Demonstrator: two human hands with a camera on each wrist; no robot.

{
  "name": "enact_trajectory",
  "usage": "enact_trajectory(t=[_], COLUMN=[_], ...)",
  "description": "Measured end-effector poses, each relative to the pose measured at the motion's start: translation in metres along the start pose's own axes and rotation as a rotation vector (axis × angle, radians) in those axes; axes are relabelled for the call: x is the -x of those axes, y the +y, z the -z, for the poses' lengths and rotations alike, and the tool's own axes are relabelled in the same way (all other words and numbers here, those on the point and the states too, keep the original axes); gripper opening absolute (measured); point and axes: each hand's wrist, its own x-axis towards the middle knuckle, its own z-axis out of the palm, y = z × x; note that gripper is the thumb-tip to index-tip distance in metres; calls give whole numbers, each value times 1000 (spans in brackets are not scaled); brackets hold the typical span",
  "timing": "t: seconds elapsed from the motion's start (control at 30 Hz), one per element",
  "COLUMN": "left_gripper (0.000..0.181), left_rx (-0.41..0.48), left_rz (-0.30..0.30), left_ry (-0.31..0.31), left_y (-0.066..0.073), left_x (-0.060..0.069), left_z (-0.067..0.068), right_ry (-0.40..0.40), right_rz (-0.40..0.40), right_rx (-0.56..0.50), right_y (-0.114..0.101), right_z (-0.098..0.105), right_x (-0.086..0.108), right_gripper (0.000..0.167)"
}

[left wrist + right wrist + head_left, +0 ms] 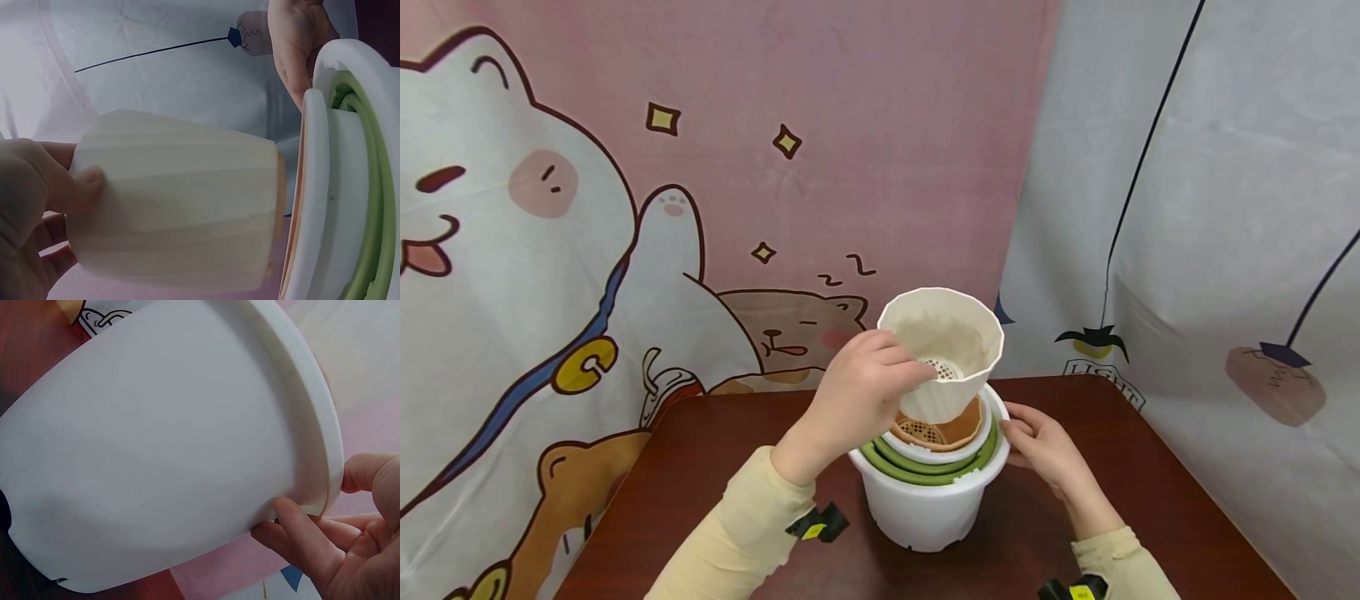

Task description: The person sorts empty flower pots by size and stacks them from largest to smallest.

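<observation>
My left hand (865,387) pinches the rim of a cream, faceted plant pot (942,402). This pot is tilted, with a perforated base and a smudged inside, and hangs over a stack of nested pots. In the left wrist view, the thumb presses the outer wall of the cream pot (181,200). The stack stands upright: a terracotta-coloured pot (964,432) inside a smaller white pot (931,456), then green pots (917,478), all within a large white pot (925,512). My right hand (1047,452) grips the right rim of the large white pot, thumb on one side and fingers underneath.
The stack rests on a dark red-brown table (737,492). Behind the table hangs a pink cloth (880,150) printed with cartoon animals, and a pale cloth (1225,233) with lamp drawings runs along the right side.
</observation>
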Motion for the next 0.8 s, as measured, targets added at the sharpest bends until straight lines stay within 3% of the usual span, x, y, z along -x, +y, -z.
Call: enact_trajectory(t=[0.47,0.8], left_gripper=[28,30], left_rx=[-13,-55], left_rz=[31,40], left_ry=[-140,-264], left_y=[3,5], left_x=[8,15], left_z=[-16,-27], right_ry=[-7,-3], right_rz=[11,14], right_rx=[0,-17], right_y=[0,0], right_z=[1,0], right_x=[1,1], right_gripper=[51,51])
